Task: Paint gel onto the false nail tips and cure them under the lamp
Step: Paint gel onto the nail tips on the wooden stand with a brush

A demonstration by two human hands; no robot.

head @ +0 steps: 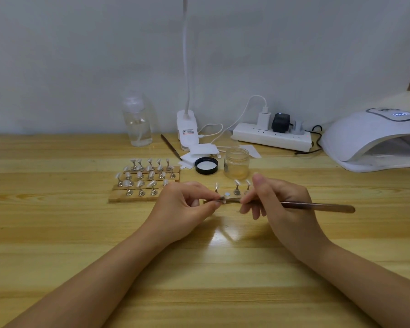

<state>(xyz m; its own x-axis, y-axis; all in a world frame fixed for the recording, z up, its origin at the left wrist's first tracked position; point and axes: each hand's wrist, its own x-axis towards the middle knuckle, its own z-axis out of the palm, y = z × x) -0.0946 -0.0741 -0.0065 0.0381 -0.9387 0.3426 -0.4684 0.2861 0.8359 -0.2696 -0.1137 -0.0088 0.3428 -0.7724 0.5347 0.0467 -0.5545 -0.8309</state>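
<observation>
Right now your left hand [187, 204] pinches one small nail tip [222, 199] between thumb and forefinger, and your right hand [279, 204] holds the brush [317, 206] pen-style, its working end meeting that tip right between your two grips. Careful here: the pinch is only on the tip's edge, so a firm stroke could twist it out of your fingers, or wet gel could smear onto your fingertips (too small to tell how much is on it). Just behind your hands sits the wooden strip [227, 196] with a few tips on metal stands; a knuckle could knock one over. Beyond your right grip stands the open gel jar [236, 166], its black lid [206, 165] beside it. Far right of that grip, the curing lamp [374, 140] waits on the table [57, 233], well apart. Left of your left grip lie the filled stand rows [145, 181].
</observation>
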